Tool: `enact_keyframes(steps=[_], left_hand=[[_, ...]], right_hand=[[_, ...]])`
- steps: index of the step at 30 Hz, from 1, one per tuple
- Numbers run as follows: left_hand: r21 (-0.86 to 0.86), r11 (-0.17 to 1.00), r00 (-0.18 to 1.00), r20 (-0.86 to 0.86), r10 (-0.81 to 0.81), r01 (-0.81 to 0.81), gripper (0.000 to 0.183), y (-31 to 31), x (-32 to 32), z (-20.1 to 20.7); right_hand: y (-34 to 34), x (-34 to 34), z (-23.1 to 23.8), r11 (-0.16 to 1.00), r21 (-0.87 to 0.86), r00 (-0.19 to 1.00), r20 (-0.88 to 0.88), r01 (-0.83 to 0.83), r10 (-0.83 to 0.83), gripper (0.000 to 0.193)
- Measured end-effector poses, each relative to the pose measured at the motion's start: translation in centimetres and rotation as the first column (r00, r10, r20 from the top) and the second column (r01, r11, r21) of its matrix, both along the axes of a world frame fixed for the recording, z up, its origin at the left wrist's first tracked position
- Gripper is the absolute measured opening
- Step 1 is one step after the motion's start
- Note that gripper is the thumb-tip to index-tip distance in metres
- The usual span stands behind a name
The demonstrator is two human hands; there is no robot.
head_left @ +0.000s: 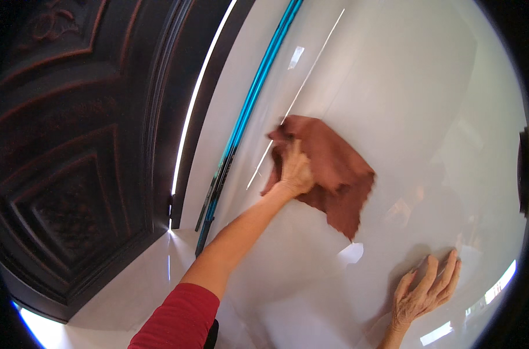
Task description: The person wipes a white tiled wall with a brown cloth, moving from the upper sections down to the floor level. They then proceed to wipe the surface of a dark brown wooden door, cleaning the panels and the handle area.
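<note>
A brown cloth (340, 157) lies spread against a glossy pale wall (415, 116), its lower corner hanging in a point. My left hand (296, 168), reaching up from a red sleeve, presses on the cloth's left part and holds it to the wall. Its fingers are slightly blurred and partly lost among the folds. Lower on the right, my right hand (424, 294) rests on the same shiny surface with its fingers apart and nothing in it.
Left of the cloth, blue poles (250, 104) with dark lower ends lean along the wall. A dark carved door (72, 174) fills the left side, light showing at its edge. Pale glossy floor (131, 291) shows below. A dark object (523, 171) sits at the far right.
</note>
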State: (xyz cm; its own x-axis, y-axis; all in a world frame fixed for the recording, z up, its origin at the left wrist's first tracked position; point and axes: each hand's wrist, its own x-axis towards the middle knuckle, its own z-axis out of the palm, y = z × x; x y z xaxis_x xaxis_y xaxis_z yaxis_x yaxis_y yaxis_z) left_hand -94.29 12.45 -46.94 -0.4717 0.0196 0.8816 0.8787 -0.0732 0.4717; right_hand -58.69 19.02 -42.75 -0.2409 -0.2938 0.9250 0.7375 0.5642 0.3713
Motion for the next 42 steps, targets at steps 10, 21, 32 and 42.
enact_keyframes(steps=[10, 21, 32, 42], left_hand=[[-0.433, 0.762, 0.758, 0.230, 0.610, -0.482, 0.078, 0.0, -5.5, -20.2], [-0.590, 0.776, 0.706, 0.451, 0.546, -0.222, 0.066, -0.5, 5.0, -36.5], [-0.414, 0.870, 0.939, 0.088, 0.332, -0.269, 0.055, 1.9, 6.7, -9.8], [-0.181, 0.843, 0.861, 0.061, -0.504, 0.506, 0.046, 5.8, 23.5, -3.5]], right_hand=[[0.4, -0.2, -0.4, 0.992, 0.007, 0.992, 0.030, 0.124, -0.124, 0.032], [-0.2, -0.1, -0.1, 0.994, 0.009, 0.993, 0.032, 0.111, -0.111, 0.030], [-0.5, 0.2, 0.1, 0.994, 0.011, 0.994, -0.032, -0.106, 0.106, 0.028], [-1.3, 5.0, -0.9, 0.782, -0.204, 0.797, 0.016, -0.589, 0.604, 0.030]])
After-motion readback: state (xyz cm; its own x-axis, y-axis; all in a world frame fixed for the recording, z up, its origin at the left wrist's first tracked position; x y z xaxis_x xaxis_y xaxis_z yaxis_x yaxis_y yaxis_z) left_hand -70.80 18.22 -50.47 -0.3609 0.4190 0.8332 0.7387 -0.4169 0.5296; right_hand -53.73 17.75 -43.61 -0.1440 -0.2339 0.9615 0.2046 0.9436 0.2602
